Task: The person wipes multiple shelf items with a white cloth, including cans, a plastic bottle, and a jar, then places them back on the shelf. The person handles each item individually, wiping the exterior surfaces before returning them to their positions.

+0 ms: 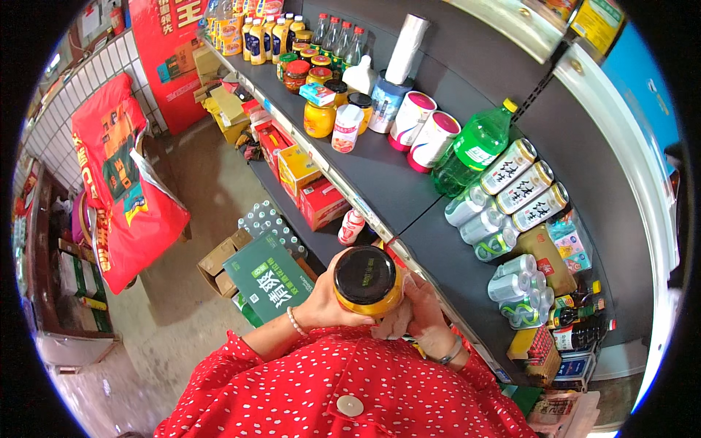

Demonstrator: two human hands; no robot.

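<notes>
Close in front of my chest I hold a glass jar (pixel 366 280) of yellow contents, its black lid facing up with faint print on it. My left hand (pixel 328 298) wraps the jar's left side; a beaded bracelet circles that wrist. On the jar's right side lies my right hand (pixel 424 306), with a crumpled pale cloth or tissue (pixel 395 320) between it and the glass. Beyond the jar runs a dark shelf (pixel 361 164). Yellow jars (pixel 319 119) and a white-and-pink can (pixel 347 128) stand near its front edge.
Right along the shelf are a green soda bottle (pixel 476 145), beer cans (pixel 509 167) and bottles lying sideways (pixel 583 334). Several sauce jars (pixel 296 75) stand farther back. Below are a green carton (pixel 271 276), a small red-and-white bottle (pixel 351 227) and red boxes (pixel 323 202). A large red bag (pixel 123 180) is at left.
</notes>
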